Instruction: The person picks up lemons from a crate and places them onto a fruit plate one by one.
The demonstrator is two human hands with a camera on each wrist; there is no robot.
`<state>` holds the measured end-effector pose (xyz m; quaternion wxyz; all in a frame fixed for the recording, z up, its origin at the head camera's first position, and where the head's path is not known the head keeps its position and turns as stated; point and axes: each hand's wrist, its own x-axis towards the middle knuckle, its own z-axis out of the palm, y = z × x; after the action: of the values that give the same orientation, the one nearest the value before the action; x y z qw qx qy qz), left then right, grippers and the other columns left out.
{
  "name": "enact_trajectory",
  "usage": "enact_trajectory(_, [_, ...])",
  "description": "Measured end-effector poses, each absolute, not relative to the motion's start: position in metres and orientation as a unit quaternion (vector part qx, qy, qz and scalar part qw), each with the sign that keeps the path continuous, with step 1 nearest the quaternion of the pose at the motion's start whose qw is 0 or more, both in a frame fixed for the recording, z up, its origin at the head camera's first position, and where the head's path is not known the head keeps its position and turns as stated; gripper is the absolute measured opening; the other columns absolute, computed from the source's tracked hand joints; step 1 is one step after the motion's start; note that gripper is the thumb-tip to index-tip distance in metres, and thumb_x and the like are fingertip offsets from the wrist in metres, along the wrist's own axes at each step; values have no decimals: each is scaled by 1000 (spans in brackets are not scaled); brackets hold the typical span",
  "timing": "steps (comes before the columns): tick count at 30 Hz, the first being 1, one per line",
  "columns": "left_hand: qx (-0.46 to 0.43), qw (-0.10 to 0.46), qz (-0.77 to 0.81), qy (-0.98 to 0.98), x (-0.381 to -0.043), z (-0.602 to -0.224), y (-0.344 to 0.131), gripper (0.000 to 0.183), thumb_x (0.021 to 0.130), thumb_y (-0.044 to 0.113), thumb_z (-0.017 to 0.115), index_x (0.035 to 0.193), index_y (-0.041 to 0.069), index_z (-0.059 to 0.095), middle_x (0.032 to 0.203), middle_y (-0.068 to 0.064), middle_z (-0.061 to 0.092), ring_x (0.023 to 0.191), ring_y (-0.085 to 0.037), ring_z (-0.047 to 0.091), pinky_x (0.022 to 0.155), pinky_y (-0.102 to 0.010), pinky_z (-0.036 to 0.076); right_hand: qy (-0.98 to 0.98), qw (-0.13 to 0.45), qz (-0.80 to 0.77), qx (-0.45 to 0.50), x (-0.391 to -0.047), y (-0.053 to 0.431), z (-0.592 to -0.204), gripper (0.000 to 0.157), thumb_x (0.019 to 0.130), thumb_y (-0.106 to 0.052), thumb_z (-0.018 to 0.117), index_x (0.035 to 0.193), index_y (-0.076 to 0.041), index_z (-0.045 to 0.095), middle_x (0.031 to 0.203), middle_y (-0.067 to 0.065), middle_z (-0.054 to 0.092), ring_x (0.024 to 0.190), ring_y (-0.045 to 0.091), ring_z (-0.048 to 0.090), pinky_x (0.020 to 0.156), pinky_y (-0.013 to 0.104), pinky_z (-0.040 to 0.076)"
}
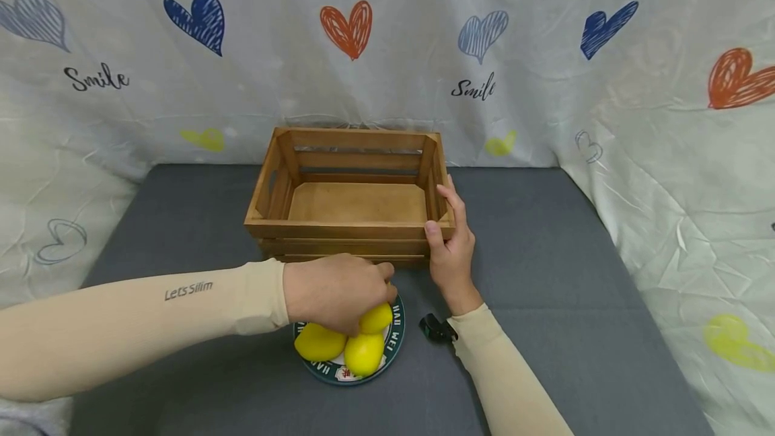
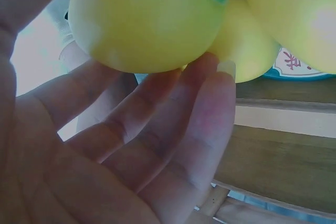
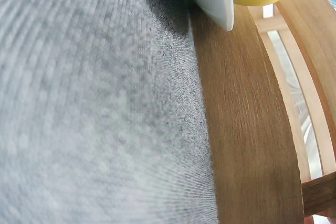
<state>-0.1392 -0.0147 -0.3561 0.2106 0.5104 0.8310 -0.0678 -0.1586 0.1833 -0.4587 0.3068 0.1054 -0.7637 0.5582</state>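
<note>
My left hand [image 1: 342, 291] reaches down over a dark-green-rimmed plate [image 1: 396, 338] of yellow lemons. Its thumb and fingers grip one lemon [image 2: 147, 19], which has a green tip in the left wrist view. Two other lemons [image 1: 319, 342] [image 1: 364, 355] lie at the plate's near side, and another lemon [image 1: 377, 317] shows under the fingers. Behind the plate stands a slatted wooden crate [image 1: 339, 229], its visible floor bare. My right hand [image 1: 453, 254] holds the crate's right front corner, thumb on the front and fingers over the side wall.
A grey cloth [image 1: 533, 274] covers the table. Near the right cuff is a small black device [image 1: 437, 328]. A white curtain [image 1: 399, 73] printed with hearts hangs behind the crate and along both sides.
</note>
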Motion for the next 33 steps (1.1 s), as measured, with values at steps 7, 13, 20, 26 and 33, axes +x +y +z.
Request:
enact_trajectory(7, [511, 202, -69, 833, -139, -355, -16, 49, 86, 33, 92, 128, 13, 77, 114, -3, 69, 77, -12, 60, 75, -23, 60, -762, 317, 555, 107, -165, 186, -468, 84, 104, -72, 51, 152, -3, 52, 172, 20, 41, 161, 34, 40, 129, 67, 29])
enact_trajectory(13, [521, 185, -74, 830, -138, -359, -15, 49, 86, 33, 92, 130, 15, 77, 117, -3, 69, 80, -12, 62, 76, -24, 61, -766, 321, 546, 108, -178, 194, -491, 82, 102, -77, 50, 156, -14, 52, 174, 8, 40, 162, 28, 39, 130, 63, 29])
enact_trajectory(20, [514, 187, -55, 835, -142, -348, -17, 60, 84, 36, 93, 137, 16, 73, 125, -5, 69, 85, -13, 65, 73, -26, 61, -773, 313, 540, 112, -181, 196, -494, 79, 101, -79, 50, 158, -25, 51, 175, -5, 39, 162, 20, 38, 131, 58, 30])
enact_trajectory(26, [503, 183, -45, 844, -145, -342, -22, 63, 84, 40, 92, 140, 17, 71, 124, -4, 68, 84, -12, 62, 70, -27, 57, -773, 311, 541, 113, -182, 194, -493, 79, 101, -78, 49, 158, -24, 51, 175, -3, 38, 162, 22, 38, 131, 60, 30])
enact_trajectory(33, [501, 180, -26, 846, -146, -339, -31, 65, 87, 47, 89, 143, 19, 69, 132, -3, 68, 92, -12, 64, 76, -30, 60, -769, 321, 541, 114, -181, 195, -493, 81, 100, -79, 52, 155, -20, 52, 175, 0, 40, 162, 25, 39, 130, 61, 31])
